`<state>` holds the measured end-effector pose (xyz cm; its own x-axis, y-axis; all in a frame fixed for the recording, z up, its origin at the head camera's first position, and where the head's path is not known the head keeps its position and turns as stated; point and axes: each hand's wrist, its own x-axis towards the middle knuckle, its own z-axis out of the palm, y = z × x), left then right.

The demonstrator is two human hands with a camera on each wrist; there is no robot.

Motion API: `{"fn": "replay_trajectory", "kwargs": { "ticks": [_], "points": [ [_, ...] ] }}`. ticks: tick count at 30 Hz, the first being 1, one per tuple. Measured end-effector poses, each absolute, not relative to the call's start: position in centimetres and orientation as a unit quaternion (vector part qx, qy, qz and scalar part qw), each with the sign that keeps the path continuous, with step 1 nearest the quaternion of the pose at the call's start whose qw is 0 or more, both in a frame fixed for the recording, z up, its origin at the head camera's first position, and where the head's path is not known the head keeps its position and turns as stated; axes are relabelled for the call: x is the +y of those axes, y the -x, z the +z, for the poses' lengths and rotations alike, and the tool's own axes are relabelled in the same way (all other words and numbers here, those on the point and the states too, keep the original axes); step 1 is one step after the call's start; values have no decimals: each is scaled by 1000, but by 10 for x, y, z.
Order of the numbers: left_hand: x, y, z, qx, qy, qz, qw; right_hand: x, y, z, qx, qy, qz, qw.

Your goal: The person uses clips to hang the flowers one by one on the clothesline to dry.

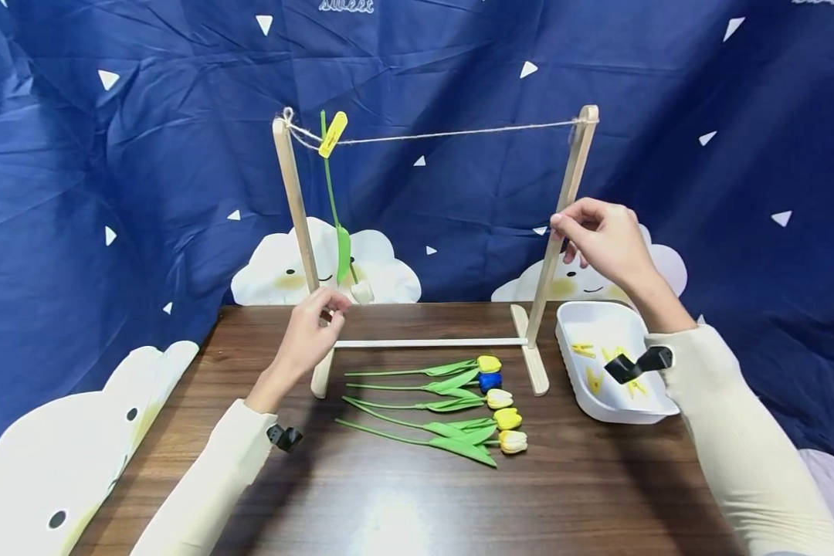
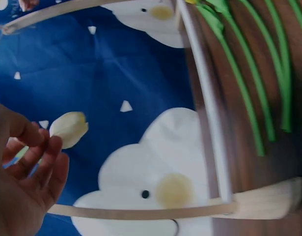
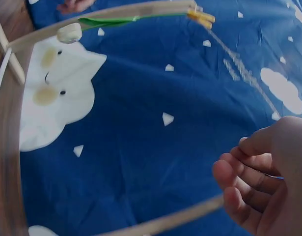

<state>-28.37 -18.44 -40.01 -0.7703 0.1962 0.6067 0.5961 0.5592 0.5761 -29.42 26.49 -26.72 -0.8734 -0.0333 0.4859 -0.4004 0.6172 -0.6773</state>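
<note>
A white tulip point(image 1: 362, 292) hangs head down from the twine point(image 1: 452, 133), its stem held to it by a yellow clothespin point(image 1: 333, 135). My left hand point(image 1: 317, 324) is just below and left of the bloom, by the left post, with loosely bent fingers and nothing gripped. In the left wrist view its fingertips overlap the edge of the white bloom point(image 2: 68, 130). My right hand point(image 1: 606, 238) is raised beside the right wooden post point(image 1: 563, 201). Its fingers point(image 3: 234, 169) are loosely curled, and nothing shows between them.
Several tulips point(image 1: 452, 384) with yellow, blue and white blooms lie in a row on the brown table point(image 1: 403, 502). A white tub point(image 1: 570, 371) at the right contains several yellow clothespins point(image 1: 594, 380). A white crossbar point(image 1: 431, 342) joins the stand's feet, and a blue cloth point(image 1: 452, 201) hangs behind.
</note>
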Motion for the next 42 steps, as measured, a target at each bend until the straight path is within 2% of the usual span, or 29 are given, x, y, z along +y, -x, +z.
{"fn": "replay_trajectory", "kwargs": {
  "ticks": [11, 18, 21, 28, 35, 42],
  "points": [
    [-204, 291, -445, -906, 241, -329, 110, 316, 305, -309, -923, -108, 319, 184],
    [-204, 293, -470, -943, 238, -230, 41, 351, 321, -348, -953, -91, 263, 116],
    [-203, 294, -476, -951, 241, -194, 27, 362, 326, -363, -960, -85, 254, 76],
    [-202, 294, -491, -955, 255, -146, 46, 380, 340, -396, -971, -88, 225, 5],
    [-203, 295, -510, -944, 301, -95, 95, 398, 350, -431, -979, -123, 163, -20],
    [-201, 301, -523, -933, 325, -66, 138, 402, 348, -453, -976, -132, 131, -110]
  ]
}}
